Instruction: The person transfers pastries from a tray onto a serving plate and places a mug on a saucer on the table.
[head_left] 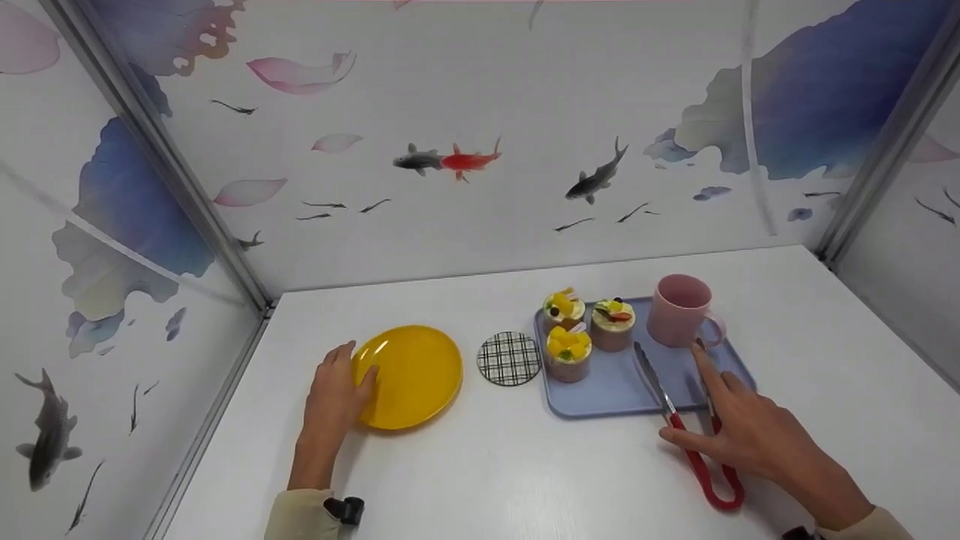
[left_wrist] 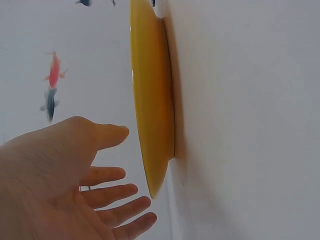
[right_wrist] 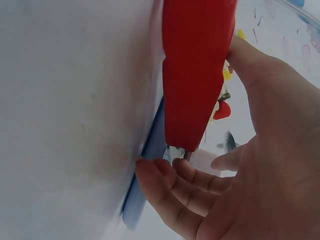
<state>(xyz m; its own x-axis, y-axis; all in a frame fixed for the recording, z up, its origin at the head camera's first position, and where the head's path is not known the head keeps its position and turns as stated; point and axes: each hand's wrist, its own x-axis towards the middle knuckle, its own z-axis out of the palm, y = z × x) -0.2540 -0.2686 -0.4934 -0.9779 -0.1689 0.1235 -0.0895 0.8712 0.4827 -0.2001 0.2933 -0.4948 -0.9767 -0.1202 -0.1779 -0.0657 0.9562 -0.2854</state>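
Note:
A yellow plate (head_left: 416,379) lies on the white table at the left. My left hand (head_left: 334,394) is at its left rim, thumb over the plate; in the left wrist view its spread fingers (left_wrist: 117,189) stand apart from the plate's edge. Red-handled metal tongs (head_left: 703,480) lie with their spread arms across the front edge of a blue tray (head_left: 600,405). My right hand (head_left: 761,431) is around the tongs, its thumb beside the left arm and its fingers stretched along the right one. The right wrist view shows loose fingers near the red handle (right_wrist: 195,75); firm contact is unclear.
On the tray stand three small fruit-topped cakes (head_left: 612,334) and a pink mug (head_left: 675,315), its handle to the right. A round checked coaster (head_left: 508,358) lies between plate and tray. Walls with painted fish (head_left: 469,161) enclose the table's back and sides.

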